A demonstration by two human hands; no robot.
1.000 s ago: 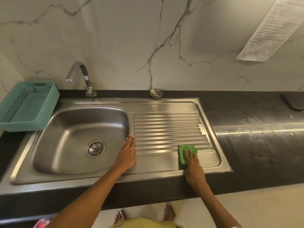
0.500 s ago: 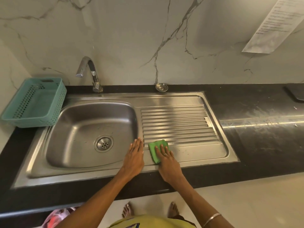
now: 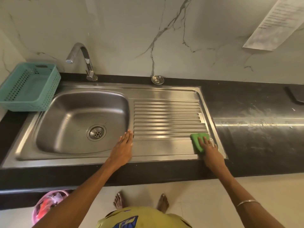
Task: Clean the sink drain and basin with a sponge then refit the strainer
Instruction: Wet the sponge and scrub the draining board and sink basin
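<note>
The right hand (image 3: 209,148), fingers flat, has slid the sponge (image 3: 198,142) from beside the left hand (image 3: 123,148) to the drainboard's (image 3: 167,116) right end; left hand stays flat, holding nothing.

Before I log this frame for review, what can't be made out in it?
- Paper on wall: print too small, corner cut by the frame edge.
- Sponge: near part under right hand.
- Dark object: cut by right edge.
- Pink bin: half under the counter.

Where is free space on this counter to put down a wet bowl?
Free: the dark counter right of the drainboard, and the ribbed drainboard behind the sponge. Crowded: its front strip, with the left hand and right hand, and the basket corner.
</note>
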